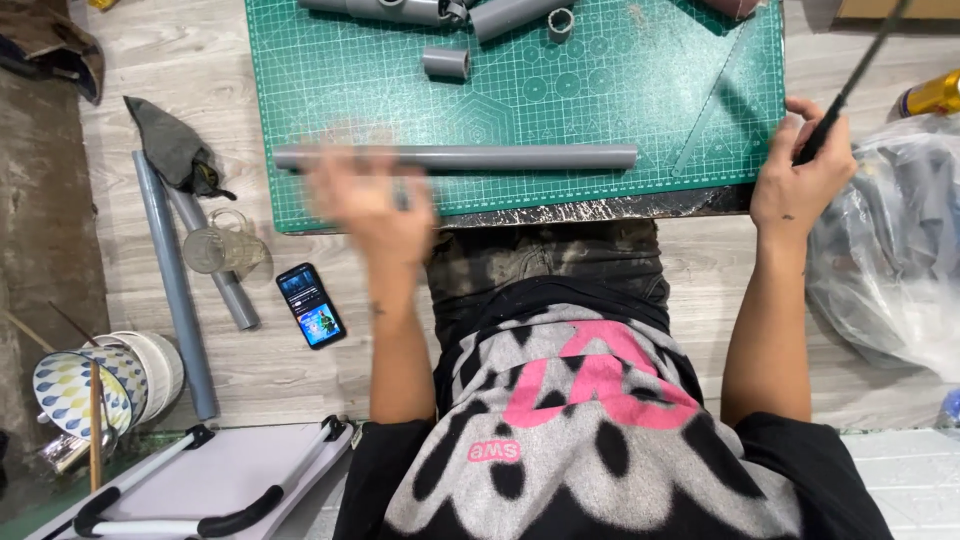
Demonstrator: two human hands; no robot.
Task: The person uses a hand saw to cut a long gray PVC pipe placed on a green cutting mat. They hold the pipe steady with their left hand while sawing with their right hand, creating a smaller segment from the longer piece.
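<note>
Pale wooden floorboards (300, 370) carry a green cutting mat (620, 90), and the person sits at its near edge, looking down over a black, grey and pink shirt.

A long grey pipe (455, 157) lies across the mat, parallel to its near edge. The left hand (370, 205) is blurred; it sits at the pipe's left end, just on the near side of it, and whether the fingers grip the pipe or only brush it cannot be told. The right hand (805, 175) rests at the mat's right corner, well apart from the pipe's other end, and is closed around a thin black rod (850, 85) that slants up and away from it.

Beyond the left hand, further up the mat, lie a short grey pipe piece (446, 63) and several more pipe offcuts (470, 12). Outward from the left hand, on the floor, lie two more long grey pipes (178, 290), a dark cloth (170, 140), a clear glass jug (215, 245) and a phone (311, 305) with a lit screen. Outward from the right hand sits a clear plastic bag (890, 250).
</note>
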